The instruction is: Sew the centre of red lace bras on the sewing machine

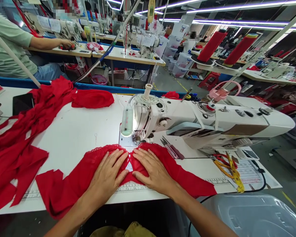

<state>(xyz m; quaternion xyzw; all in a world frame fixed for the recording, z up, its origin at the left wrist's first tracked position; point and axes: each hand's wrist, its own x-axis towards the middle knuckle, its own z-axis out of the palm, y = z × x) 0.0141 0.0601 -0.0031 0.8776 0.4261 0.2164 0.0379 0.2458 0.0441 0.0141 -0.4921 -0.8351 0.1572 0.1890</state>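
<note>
A red lace-edged bra lies spread across the front of the sewing table, its two cups side by side and its wings reaching out left and right. My left hand rests flat on the left cup, fingers stretched forward. Over the right cup, my right hand lies flat too, fingers spread. Between the hands is the centre piece, with small gaps showing white table. Just beyond the fingertips stands the needle area of a white sewing machine; the bra's upper edge reaches close to the presser foot.
Red fabric pieces pile up at left beside a black phone. Tweezers and snips lie under the machine arm. Scissors and a yellow tape measure are at right. A plastic bin stands at lower right. A co-worker sits opposite.
</note>
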